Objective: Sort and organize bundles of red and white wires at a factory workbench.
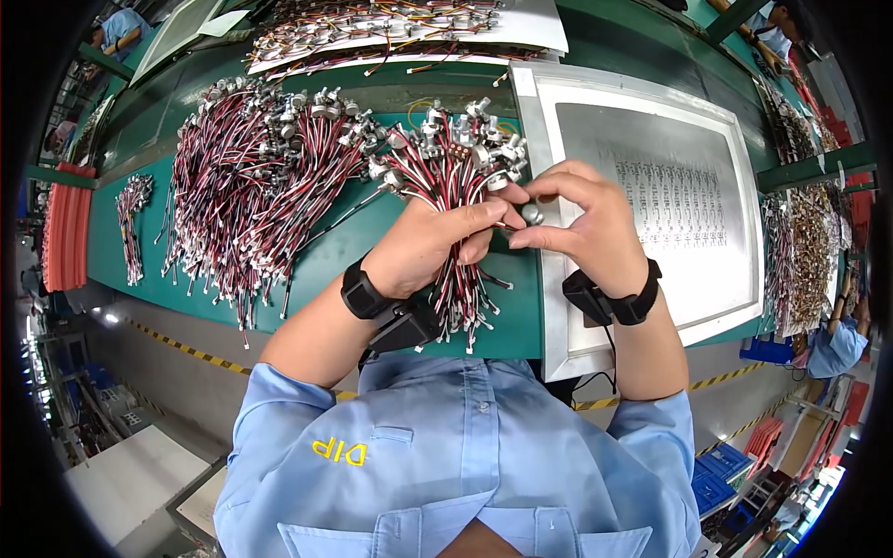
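Note:
Above the green table, my left hand (430, 240) is closed, thumb and fingers pinched together beside a small round metal potentiometer (532, 215). Its fingers seem to grip the wire end of that part, though they hide most of it. Curled around the metal body from the other side is my right hand (595, 219), thumb and forefinger closed on it. Under and behind my left hand lies a bundle of wired potentiometers (446, 167), metal bodies at the far end. Their red, black and white leads run toward me and finish in small white plugs.
Left of my hands spreads a large heap of wired potentiometers (251, 177), with a small bunch (133, 223) farther left. A metal-framed panel (651, 307) lies at right. More wired parts rest on a white board (535, 33) at the back. Co-workers sit at both sides.

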Action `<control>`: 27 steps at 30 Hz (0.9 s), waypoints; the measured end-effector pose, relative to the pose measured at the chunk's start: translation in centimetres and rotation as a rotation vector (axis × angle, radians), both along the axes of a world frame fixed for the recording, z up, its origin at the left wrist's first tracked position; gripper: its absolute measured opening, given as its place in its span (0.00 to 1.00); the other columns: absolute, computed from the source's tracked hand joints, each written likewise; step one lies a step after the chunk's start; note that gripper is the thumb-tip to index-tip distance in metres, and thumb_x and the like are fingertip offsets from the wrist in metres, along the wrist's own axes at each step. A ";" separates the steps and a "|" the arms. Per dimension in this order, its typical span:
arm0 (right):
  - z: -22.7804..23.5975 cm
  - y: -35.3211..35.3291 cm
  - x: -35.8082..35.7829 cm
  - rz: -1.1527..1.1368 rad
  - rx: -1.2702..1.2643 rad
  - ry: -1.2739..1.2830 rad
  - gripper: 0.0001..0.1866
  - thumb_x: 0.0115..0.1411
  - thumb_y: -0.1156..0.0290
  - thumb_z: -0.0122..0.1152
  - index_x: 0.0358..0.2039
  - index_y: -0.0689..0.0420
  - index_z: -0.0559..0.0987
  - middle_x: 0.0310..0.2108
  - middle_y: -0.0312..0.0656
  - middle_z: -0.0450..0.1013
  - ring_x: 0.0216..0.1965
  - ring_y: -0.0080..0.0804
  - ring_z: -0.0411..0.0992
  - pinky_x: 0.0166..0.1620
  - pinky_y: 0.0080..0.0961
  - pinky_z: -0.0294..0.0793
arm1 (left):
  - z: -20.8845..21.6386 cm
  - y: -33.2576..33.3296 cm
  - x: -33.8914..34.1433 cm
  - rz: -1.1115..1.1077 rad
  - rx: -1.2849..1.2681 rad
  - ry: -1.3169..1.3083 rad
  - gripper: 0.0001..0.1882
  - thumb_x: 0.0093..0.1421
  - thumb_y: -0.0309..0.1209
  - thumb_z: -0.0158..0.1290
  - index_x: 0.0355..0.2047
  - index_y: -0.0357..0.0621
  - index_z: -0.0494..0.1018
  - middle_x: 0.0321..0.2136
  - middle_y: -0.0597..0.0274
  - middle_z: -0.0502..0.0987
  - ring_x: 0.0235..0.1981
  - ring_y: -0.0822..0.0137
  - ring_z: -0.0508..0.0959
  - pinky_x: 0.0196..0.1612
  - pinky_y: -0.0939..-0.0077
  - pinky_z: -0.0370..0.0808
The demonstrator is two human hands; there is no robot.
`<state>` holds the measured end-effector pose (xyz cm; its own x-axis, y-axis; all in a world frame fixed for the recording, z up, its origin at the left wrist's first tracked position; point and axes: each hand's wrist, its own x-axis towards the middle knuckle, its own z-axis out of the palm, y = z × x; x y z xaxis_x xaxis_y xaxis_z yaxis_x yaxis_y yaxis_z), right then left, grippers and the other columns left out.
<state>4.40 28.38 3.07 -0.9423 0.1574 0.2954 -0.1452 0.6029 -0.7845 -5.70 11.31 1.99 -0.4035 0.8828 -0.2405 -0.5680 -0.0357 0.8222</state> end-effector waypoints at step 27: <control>-0.9 1.6 0.0 0.116 -1.123 -0.318 0.15 0.58 0.74 0.55 0.47 0.62 0.72 0.33 0.39 0.75 0.34 0.21 0.75 0.41 0.18 0.76 | -0.7 0.0 -0.2 0.016 0.009 -0.044 0.08 0.60 0.32 0.52 0.33 0.39 0.71 0.23 0.61 0.76 0.16 0.80 0.68 0.18 0.86 0.64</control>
